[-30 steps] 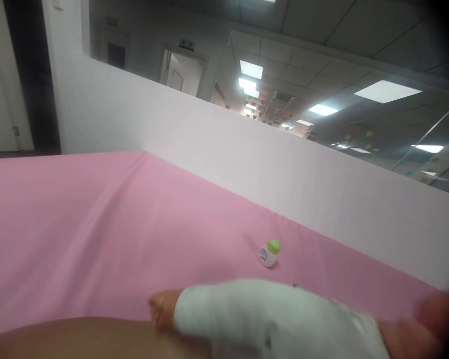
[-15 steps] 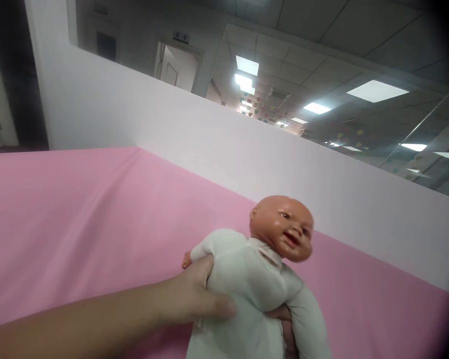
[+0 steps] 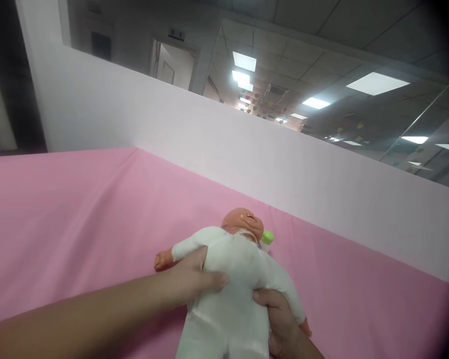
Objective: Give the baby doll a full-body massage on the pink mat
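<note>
A baby doll [image 3: 239, 279] with a white cloth body and a hard plastic head is tipped back, face up, over a pink sheet [image 3: 86, 224]. My left hand [image 3: 200, 279] grips its side under one arm, thumb across the chest. On the opposite side my right hand [image 3: 279, 316] grips the torso below the other arm, thumb in front. The fingers of both hands are partly hidden behind the doll. The doll's arms hang out to either side. Whether its back touches the sheet I cannot tell.
Just beyond the doll's head stands a small container with a green lid [image 3: 268, 237], partly hidden. A white wall or panel [image 3: 217, 134] borders the pink surface at the back. Above it, glass shows a doorway [image 3: 174, 64] and lit ceiling panels [image 3: 377, 84].
The doll has tilted backward and shifted left, its head dropping back. Its arms have spread wider. My right hand shows more now, and the green-lidded container has come into view.
</note>
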Demonstrator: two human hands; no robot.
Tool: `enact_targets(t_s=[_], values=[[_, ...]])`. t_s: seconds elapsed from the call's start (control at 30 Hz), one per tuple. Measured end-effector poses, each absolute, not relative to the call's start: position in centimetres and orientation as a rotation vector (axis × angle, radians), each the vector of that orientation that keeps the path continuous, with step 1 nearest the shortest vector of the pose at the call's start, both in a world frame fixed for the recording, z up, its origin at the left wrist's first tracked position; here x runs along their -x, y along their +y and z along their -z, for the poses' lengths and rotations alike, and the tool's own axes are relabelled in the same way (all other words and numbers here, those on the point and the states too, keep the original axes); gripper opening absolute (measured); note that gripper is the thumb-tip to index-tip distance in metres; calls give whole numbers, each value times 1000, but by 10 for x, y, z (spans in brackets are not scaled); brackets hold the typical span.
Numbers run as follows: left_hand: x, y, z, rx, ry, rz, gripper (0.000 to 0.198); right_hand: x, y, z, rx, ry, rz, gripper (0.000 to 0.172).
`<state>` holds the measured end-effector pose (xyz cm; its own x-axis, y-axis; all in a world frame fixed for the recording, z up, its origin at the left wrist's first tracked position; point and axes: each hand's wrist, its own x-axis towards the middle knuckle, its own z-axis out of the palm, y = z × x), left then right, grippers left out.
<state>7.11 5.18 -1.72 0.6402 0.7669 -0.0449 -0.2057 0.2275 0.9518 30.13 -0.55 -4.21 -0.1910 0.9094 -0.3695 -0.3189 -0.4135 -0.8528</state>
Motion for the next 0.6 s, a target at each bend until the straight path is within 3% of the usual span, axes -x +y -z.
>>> enact_targets(t_s=[0.17,0.4,0.5,0.6], values=[[-65,66,27,-1243,720,-738,53,-292,3,40,1150,-791,-1684,38],[-38,91,11,-1961,1346,-640,50,-282,22,41,1769,-1405,-763,47],[-28,92,-8,-2187,1452,-637,48,-278,32,39,1805,-1563,-562,48],[-20,67,-30,-2187,1229,-828,30,-276,39,37,1810,-1620,-497,51]])
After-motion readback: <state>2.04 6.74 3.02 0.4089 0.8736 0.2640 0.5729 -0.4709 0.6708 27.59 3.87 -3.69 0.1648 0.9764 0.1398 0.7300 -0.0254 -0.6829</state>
